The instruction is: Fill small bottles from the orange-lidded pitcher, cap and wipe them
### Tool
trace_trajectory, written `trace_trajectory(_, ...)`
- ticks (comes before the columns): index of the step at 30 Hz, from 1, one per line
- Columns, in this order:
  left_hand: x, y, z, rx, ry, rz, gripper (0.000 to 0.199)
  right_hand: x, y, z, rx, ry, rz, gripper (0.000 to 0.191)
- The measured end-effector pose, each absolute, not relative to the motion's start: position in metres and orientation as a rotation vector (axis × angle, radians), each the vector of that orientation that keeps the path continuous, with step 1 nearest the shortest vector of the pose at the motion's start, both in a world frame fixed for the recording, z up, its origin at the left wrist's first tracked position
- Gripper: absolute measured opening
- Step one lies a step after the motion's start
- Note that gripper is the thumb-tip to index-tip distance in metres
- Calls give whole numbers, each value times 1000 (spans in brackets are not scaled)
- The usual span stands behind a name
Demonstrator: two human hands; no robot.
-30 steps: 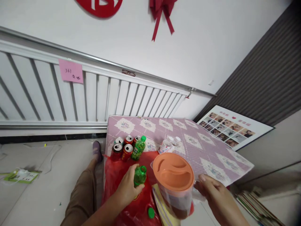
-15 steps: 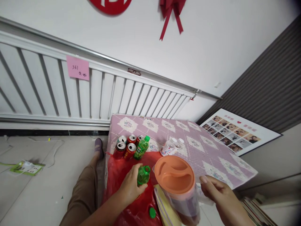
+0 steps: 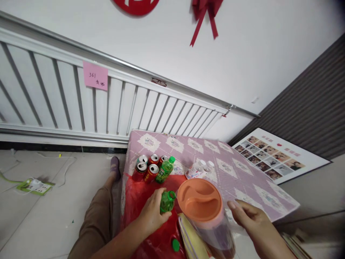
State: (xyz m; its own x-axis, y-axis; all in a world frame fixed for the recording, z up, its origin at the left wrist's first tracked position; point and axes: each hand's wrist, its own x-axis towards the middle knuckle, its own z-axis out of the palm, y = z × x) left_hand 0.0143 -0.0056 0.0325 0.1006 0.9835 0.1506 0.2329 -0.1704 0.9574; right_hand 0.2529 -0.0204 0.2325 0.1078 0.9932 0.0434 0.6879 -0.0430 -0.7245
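My left hand (image 3: 155, 212) is wrapped around an uncapped green plastic bottle (image 3: 167, 202), held upright over the red plastic sheet. To its right stands a clear pitcher (image 3: 215, 233) with an orange lid (image 3: 199, 199) and dark liquid low inside. My right hand (image 3: 249, 219) is closed at the pitcher's right side, where its clear handle is; the fingers are partly hidden. A loose green cap (image 3: 175, 245) lies on the red sheet (image 3: 151, 237). Beside the pitcher's base is a folded yellow cloth (image 3: 190, 237).
Several drink cans (image 3: 151, 173) and a capped green bottle (image 3: 165, 169) stand at the table's left. Small clear bottles (image 3: 201, 166) are further right on the patterned tablecloth (image 3: 244, 166). A white radiator (image 3: 145, 111) lines the wall; a power strip (image 3: 35, 186) lies on the floor.
The view has shifted slightly, so the scene sits a little further right. Both hands keep their hold, and the bottle and pitcher stay in nearly the same places.
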Motion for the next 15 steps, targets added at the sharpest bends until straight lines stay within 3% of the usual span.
trace_trajectory(15, 15, -3, 25, 1576, 1238, 1136, 77, 245, -13, 240, -1807, -1677, 653, 41)
